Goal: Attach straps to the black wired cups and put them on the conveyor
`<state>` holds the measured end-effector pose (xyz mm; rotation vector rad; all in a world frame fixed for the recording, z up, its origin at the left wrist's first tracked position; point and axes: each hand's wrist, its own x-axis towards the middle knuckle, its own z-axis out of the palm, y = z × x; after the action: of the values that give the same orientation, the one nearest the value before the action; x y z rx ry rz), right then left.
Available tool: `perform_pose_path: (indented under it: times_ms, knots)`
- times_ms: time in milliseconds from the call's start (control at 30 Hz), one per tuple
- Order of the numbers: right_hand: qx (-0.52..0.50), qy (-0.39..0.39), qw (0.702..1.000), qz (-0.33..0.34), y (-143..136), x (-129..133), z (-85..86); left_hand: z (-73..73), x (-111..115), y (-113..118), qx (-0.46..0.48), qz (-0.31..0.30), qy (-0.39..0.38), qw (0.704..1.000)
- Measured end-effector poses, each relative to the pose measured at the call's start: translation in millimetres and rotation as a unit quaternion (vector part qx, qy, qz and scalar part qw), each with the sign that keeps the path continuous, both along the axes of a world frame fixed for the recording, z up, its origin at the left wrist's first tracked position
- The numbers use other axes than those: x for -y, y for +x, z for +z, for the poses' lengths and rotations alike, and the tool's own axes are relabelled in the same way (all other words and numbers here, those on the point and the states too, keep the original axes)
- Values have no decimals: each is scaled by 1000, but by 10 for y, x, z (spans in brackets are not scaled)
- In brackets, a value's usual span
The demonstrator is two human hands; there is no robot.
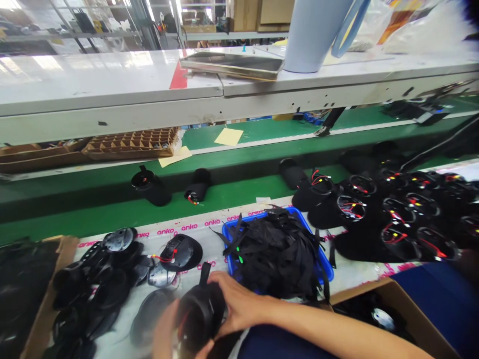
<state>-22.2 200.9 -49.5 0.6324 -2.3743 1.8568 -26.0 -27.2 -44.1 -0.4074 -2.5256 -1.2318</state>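
Observation:
My right hand (237,301) is wrapped round a black cylindrical speaker housing (194,319), low in the middle of the head view. The housing's open end faces me, and a black strap loop (205,274) sticks up from its side. My left hand (164,329) is at the housing's left, smeared by motion, so its grip is unclear. Right behind it is a blurred round dark cap (151,316); whether the hand holds it I cannot tell. Beyond lies a black end cap with red wires (183,252), and a silvery round part (161,274) sits beside it.
A blue basket (325,267) of black straps stands ahead. Piled black caps (108,289) lie left, beside a carton (62,269). Several wired black housings (359,244) fill the right; others (151,188) lie on the green belt (243,192). Above, a shelf (112,112) carries a mug (307,35).

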Motion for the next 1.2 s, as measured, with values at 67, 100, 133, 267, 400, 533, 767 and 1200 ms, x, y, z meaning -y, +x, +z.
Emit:
perform_pose_path:
  times_ms: [67, 100, 133, 267, 400, 533, 767, 1200]
  knots:
    - [-18, 23, 998, 62, -97, -104, 67, 226, -108, -15, -32, -49, -78, 995]
    - [-18, 45, 996, 72, -117, -133, 92, 341, -158, -21, -31, -77, -105, 991]
    - [-7, 68, 995, 67, -115, -138, 102, 442, -200, -25, -22, -97, -121, 988]
    - [74, 111, 991, -28, 16, 19, 15, 628, -277, -35, 25, -144, -138, 980]
    - [49, 64, 997, -20, -21, 18, -31, 651, -321, -51, 123, -136, -58, 981]
    - [-12, 53, 996, 66, -136, -147, 7, 695, -393, -66, 193, -106, 24, 975]
    - [52, 58, 997, -21, 32, 43, 47, 657, -411, -65, 222, -96, 65, 968]
    - [160, -140, 973, 93, 36, -138, 393, 30, -526, 126, 179, -15, 176, 968]
